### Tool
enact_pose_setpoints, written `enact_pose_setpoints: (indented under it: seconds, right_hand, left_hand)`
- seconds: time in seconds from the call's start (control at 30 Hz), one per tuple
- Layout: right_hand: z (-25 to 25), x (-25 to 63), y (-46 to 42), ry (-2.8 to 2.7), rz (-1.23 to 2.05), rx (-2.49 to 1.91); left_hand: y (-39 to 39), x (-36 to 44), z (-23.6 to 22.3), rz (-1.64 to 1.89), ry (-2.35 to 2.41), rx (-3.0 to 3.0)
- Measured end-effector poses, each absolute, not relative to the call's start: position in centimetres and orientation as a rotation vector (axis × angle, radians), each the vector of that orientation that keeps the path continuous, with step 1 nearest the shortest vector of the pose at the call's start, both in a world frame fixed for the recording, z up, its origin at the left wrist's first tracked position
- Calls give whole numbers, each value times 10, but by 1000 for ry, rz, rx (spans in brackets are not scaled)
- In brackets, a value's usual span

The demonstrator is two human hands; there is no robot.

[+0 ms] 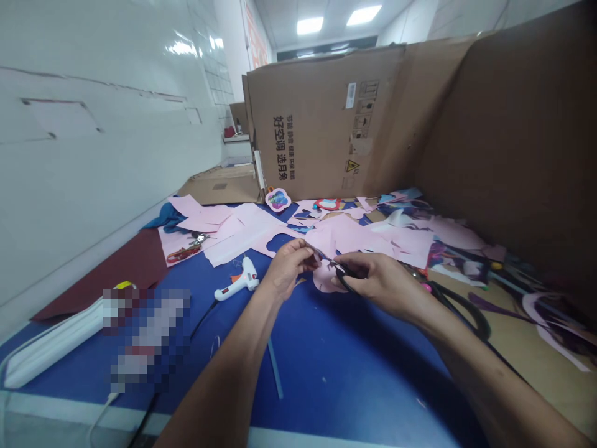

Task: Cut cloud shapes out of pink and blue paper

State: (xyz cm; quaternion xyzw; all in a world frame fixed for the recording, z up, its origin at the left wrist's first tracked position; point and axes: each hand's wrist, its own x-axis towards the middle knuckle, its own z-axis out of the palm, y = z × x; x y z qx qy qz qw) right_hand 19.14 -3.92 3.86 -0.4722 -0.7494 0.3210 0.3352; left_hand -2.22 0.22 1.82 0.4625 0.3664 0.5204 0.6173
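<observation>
My left hand pinches a small piece between thumb and fingers, above the middle of the blue table. It looks like part of a pink paper cut-out with a rounded, scalloped edge and dark marks, which hangs just below my fingers. My right hand is closed around dark-handled scissors, their blades pointing left at the cut-out. My fingers partly hide the blades and the upper part of the cut-out. Left of my left hand lies a white glue gun with an orange trigger.
Pink paper sheets and scraps spread across the back. A flower-shaped badge leans near a large cardboard box. Another pair of scissors lies back left. A blurred-out power strip sits front left. Loose scraps and a purple strip lie right.
</observation>
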Motion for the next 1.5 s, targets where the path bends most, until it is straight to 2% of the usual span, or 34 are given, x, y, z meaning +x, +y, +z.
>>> enact_pose_setpoints:
  seconds: [0.83,1.5]
  right_hand:
    - [39,193,-39,-1950,850,-1235]
    - [43,192,-43,-2051,625,-1381]
  left_hand:
    - [1,-21,18,1193,840,1092]
    - [2,-19,15,1223,837,1073]
